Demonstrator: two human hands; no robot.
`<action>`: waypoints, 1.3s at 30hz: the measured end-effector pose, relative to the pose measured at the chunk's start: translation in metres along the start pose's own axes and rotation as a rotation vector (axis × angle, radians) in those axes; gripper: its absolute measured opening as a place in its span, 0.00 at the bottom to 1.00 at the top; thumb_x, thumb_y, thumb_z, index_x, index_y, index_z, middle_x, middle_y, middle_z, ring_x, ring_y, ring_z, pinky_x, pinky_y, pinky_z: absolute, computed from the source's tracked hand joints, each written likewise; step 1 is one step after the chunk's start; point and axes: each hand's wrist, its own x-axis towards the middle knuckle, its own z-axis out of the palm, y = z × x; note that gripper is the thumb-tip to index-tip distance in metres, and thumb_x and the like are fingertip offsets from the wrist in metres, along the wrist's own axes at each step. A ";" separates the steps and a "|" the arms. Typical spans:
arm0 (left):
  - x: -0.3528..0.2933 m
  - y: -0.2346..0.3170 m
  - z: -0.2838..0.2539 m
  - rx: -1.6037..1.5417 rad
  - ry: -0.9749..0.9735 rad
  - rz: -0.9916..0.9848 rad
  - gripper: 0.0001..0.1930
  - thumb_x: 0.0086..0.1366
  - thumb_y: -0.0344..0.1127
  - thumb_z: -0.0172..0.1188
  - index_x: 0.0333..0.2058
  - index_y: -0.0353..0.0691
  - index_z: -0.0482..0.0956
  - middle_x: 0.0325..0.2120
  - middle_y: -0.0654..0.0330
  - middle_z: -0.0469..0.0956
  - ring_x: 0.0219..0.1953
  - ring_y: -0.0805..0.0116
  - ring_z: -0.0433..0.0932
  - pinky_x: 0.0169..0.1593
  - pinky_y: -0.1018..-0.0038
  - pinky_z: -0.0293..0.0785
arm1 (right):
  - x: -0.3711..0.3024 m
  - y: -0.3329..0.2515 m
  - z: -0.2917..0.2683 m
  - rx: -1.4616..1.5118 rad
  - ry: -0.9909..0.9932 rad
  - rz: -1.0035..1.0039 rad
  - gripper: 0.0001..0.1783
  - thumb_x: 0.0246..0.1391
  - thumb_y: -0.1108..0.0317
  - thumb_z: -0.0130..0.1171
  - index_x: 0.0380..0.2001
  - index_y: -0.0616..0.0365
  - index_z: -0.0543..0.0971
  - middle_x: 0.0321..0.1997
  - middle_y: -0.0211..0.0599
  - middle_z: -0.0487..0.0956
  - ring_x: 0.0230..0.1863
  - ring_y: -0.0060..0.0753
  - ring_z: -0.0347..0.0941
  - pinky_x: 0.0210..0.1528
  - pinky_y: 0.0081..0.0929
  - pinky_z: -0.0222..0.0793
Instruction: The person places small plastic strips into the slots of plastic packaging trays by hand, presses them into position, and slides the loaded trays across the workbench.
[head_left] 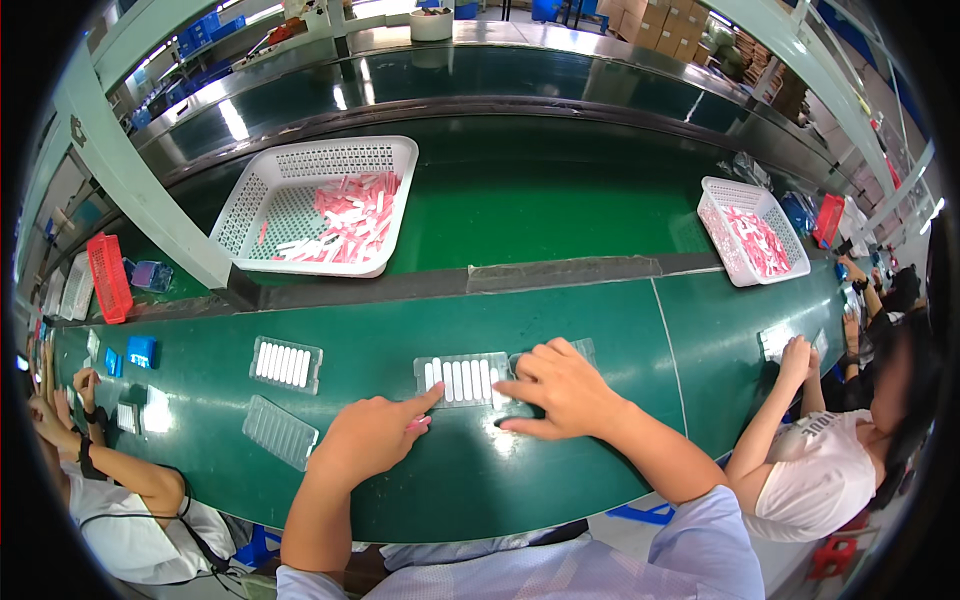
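A clear plastic tray [461, 402] with a row of white sticks lies flat on the green table in front of me. My left hand [365, 432] rests at its left end, index finger stretched onto the sticks. The other fingers are curled in, with a small pink piece [418, 424] showing at them. My right hand [560, 388] is at the tray's right end, fingers apart, index fingertip at the last sticks. Partly hidden behind it is another clear tray [583, 350]. To the left lie a filled tray [286, 364] and an unfilled clear tray [281, 430].
Beyond the table's raised ledge stand a large white basket [400, 165] and a smaller white basket [735, 262], both with pink and white pieces. A red basket [108, 278] stands far left. Co-workers sit on both sides; one person's hands [797, 358] are at the right.
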 end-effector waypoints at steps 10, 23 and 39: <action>0.003 -0.009 0.003 -0.142 0.023 0.075 0.22 0.71 0.40 0.57 0.63 0.55 0.74 0.23 0.56 0.82 0.27 0.51 0.81 0.35 0.60 0.76 | 0.009 -0.003 -0.012 -0.085 0.099 0.089 0.34 0.52 0.42 0.66 0.55 0.53 0.78 0.41 0.36 0.74 0.44 0.39 0.70 0.50 0.39 0.62; -0.058 -0.006 0.003 -1.192 0.397 0.027 0.09 0.72 0.32 0.59 0.44 0.34 0.81 0.22 0.60 0.82 0.20 0.82 0.71 0.24 0.82 0.65 | -0.008 -0.014 -0.014 0.080 0.191 0.180 0.33 0.46 0.55 0.74 0.55 0.56 0.78 0.55 0.41 0.80 0.57 0.48 0.75 0.61 0.46 0.66; -0.031 0.049 0.085 -1.561 0.532 0.001 0.13 0.72 0.32 0.61 0.51 0.32 0.81 0.28 0.62 0.82 0.25 0.82 0.75 0.24 0.84 0.66 | 0.023 -0.099 0.028 0.959 -0.068 0.422 0.03 0.63 0.73 0.59 0.36 0.61 0.80 0.30 0.34 0.86 0.26 0.25 0.80 0.29 0.25 0.73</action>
